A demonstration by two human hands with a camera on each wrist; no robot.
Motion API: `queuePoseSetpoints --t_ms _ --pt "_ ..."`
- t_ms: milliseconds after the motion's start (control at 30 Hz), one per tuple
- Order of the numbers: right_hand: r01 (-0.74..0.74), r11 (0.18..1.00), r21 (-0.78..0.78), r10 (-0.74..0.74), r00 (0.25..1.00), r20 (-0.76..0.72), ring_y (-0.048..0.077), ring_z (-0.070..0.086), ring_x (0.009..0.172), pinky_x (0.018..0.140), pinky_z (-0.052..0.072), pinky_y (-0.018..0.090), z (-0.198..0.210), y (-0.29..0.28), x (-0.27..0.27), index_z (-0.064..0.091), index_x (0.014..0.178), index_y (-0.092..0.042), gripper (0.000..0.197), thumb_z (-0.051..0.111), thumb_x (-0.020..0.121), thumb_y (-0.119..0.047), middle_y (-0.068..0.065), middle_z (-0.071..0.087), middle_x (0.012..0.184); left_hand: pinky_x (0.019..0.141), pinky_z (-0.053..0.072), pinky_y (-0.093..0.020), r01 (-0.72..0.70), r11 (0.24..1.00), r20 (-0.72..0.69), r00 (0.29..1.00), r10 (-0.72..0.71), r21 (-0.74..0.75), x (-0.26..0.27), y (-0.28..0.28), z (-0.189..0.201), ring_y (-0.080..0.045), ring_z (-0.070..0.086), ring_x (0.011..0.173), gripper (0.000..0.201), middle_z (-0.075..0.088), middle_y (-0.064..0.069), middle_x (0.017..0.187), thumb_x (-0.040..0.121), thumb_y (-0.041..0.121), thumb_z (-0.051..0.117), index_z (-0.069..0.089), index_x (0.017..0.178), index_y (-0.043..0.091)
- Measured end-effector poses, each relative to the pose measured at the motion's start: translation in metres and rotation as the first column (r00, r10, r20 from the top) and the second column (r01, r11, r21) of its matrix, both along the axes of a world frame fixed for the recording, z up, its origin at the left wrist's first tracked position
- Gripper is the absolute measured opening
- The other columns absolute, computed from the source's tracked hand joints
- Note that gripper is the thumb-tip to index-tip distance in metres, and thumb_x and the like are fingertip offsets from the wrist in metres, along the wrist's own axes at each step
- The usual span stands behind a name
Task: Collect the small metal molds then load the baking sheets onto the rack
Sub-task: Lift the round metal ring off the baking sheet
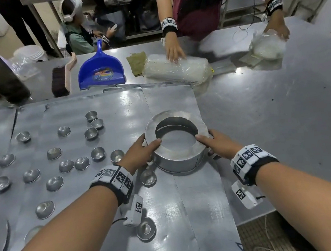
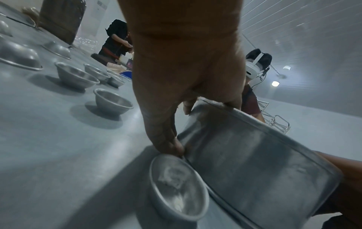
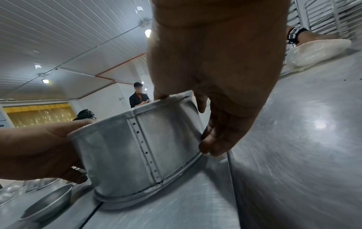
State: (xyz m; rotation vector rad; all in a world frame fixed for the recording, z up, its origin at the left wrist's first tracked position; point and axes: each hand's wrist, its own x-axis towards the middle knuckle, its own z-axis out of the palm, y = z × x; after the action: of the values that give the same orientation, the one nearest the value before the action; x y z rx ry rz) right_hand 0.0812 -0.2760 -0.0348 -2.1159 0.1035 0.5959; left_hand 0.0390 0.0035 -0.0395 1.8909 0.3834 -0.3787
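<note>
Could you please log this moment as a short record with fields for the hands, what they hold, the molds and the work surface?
left hand: grips left side of the round tin
right hand: grips right side of the same tin
round tin: metal, open ring-shaped top, sitting on the baking sheet
small metal molds: scattered left of the tin, some upright, some upside down
baking sheet: flat on the steel table
other person: handling plastic bags across the table
</note>
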Motion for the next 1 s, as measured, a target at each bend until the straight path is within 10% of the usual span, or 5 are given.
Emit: queuePoseSetpoints --t_ms 167,367,533,800,1000 --pt "-0.020 0.998 0.061 0.017 0.998 0.054 0.020 0.071 0.083 0.069 0.060 0.036 -0.003 -0.008 0.004 0.057 0.124 -0.039 0.044 0.060 0.088 -0.063 -0.006 0.070 0.103 0.065 0.054 -0.029 0.006 1.000 0.083 0.997 -0.007 0.010 0.001 -0.006 0.004 -0.014 0.066 0.070 0.049 0.072 0.003 0.090 0.090 0.059 0.066 0.053 0.134 0.045" --pt "0.075 0.942 0.327 -0.143 0.971 0.190 0.016 0.073 0.092 0.073 0.059 0.032 0.015 -0.029 0.026 0.062 0.123 -0.030 0.035 0.065 0.092 -0.046 0.001 0.074 0.106 0.088 0.057 -0.034 -0.066 0.998 0.354 0.933 0.068 -0.017 0.003 -0.025 0.032 -0.008 0.063 0.110 0.067 0.061 0.014 0.127 0.090 0.044 0.073 0.043 0.150 0.037" --pt "0.117 0.881 0.458 -0.231 0.952 0.202 0.021 0.068 0.097 0.079 0.055 0.040 0.033 -0.038 0.035 0.063 0.103 -0.028 0.035 0.052 0.092 -0.058 0.004 0.070 0.107 0.102 0.053 -0.048 -0.211 0.952 0.360 0.889 0.281 -0.221 -0.004 -0.053 0.053 -0.013 0.065 0.113 0.041 0.068 0.010 0.119 0.086 0.071 0.057 0.062 0.114 0.042" --pt "0.065 0.906 0.419 -0.152 0.972 0.179 0.018 0.066 0.106 0.089 0.058 0.045 0.016 -0.062 0.015 0.067 0.111 -0.026 0.061 0.056 0.077 -0.075 -0.002 0.070 0.112 0.074 0.051 -0.016 -0.317 0.907 0.344 0.849 0.402 -0.278 -0.035 -0.098 0.027 -0.002 0.068 0.097 0.031 0.072 0.010 0.113 0.103 0.044 0.053 0.063 0.126 0.026" --pt "-0.012 0.945 0.326 -0.060 0.976 0.209 0.011 0.066 0.105 0.097 0.055 0.045 -0.008 -0.078 0.004 0.059 0.126 -0.021 0.042 0.070 0.088 -0.036 -0.006 0.067 0.117 0.094 0.055 -0.028 -0.326 0.915 0.314 0.866 0.389 -0.236 -0.055 -0.110 -0.002 -0.012 0.065 0.117 0.038 0.071 0.009 0.121 0.090 0.034 0.070 0.062 0.127 0.028"
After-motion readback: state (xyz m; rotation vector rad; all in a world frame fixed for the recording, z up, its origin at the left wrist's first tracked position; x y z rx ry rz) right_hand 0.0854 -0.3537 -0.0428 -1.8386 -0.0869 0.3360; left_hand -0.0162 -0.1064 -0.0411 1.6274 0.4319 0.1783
